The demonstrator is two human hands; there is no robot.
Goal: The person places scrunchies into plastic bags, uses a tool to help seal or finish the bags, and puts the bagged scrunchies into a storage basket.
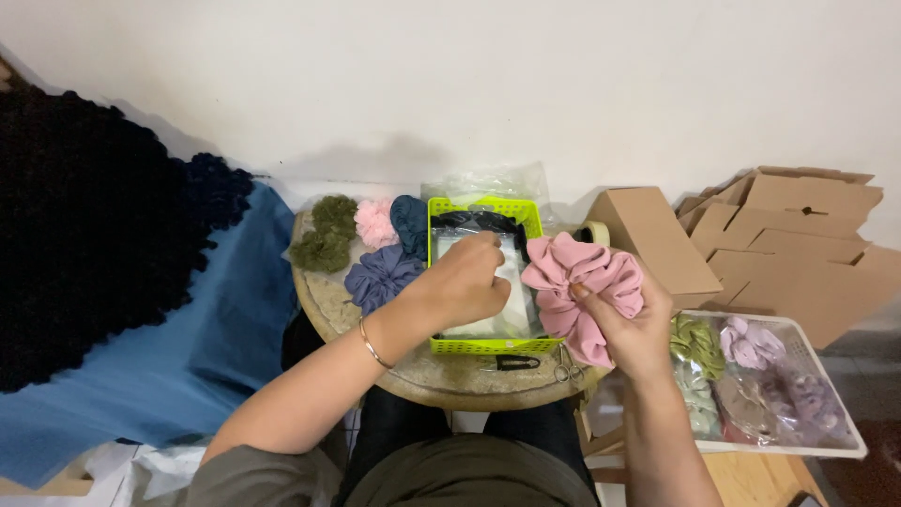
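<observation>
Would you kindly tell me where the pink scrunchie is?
The pink scrunchie is in the right hand, right of the yellow-green basket.

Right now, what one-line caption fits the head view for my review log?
Left hand reaches into a lime basket while the right hand holds a pink scrunchie over a small round table.

bare forearms, thin metal bangle (373, 345) on left wrist, olive-grey top, dark trousers.

Right of our right grip we see plain brown cardboard boxes (788, 244), some folded flat. Clear plastic packets (488, 282) lie under our left grip in the lime-green basket (483, 345).
</observation>
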